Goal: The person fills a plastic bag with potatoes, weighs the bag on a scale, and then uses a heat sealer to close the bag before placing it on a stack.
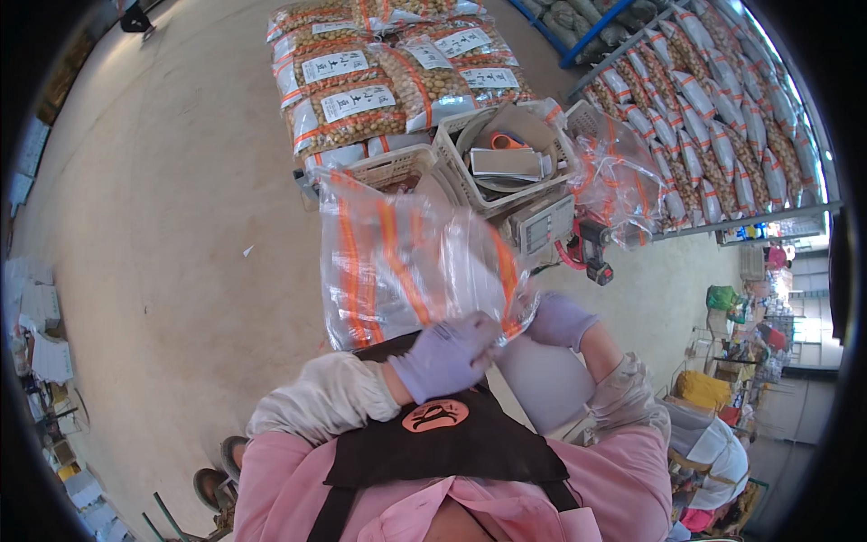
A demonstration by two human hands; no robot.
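Note:
A clear plastic bag with orange stripes (399,264) spreads out before me, looking empty and partly blurred. My left hand (447,356), in a lilac glove, grips the bag's lower right edge near my apron. Just to its right, my right hand (559,322), gloved alike, is closed on the bag's right corner; its fingertips are partly hidden by the plastic. Behind the bag, a plastic crate (406,159) is partly covered by it. A rounded pale grey surface (545,383) lies below my right hand.
A crate (450,169) holds a round tub with orange-handled scissors (508,140) and labels. Near it are a digital scale (542,227), a red and black power tool (590,251) and more striped bags (620,176). Filled potato bags (359,101) are stacked ahead; others fill a rack (704,115) at right.

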